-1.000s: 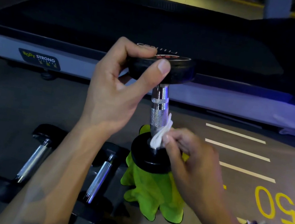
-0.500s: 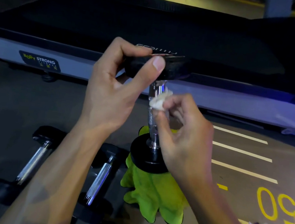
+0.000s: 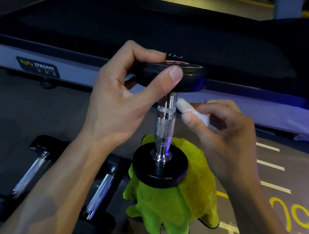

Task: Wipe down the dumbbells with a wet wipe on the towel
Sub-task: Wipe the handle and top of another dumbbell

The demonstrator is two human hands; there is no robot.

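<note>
A dumbbell [image 3: 164,124] with black round ends and a chrome knurled handle stands upright on a bunched green towel [image 3: 173,204]. My left hand [image 3: 117,103] grips its top black end between thumb and fingers. My right hand [image 3: 224,138] pinches a white wet wipe [image 3: 186,106] and holds it against the right side of the handle, just under the top end. Two more dumbbells [image 3: 31,173] [image 3: 99,192] lie on the floor to the left, partly hidden by my left forearm.
A treadmill [image 3: 162,28] with a black belt and a pale side rail runs across the back. The grey floor has white lines and a yellow "50" [image 3: 291,221] at the right.
My right hand slid the wipe up the handle from the lower end to just under the top end, then drew it out to the handle's right side. The left hand kept its grip.
</note>
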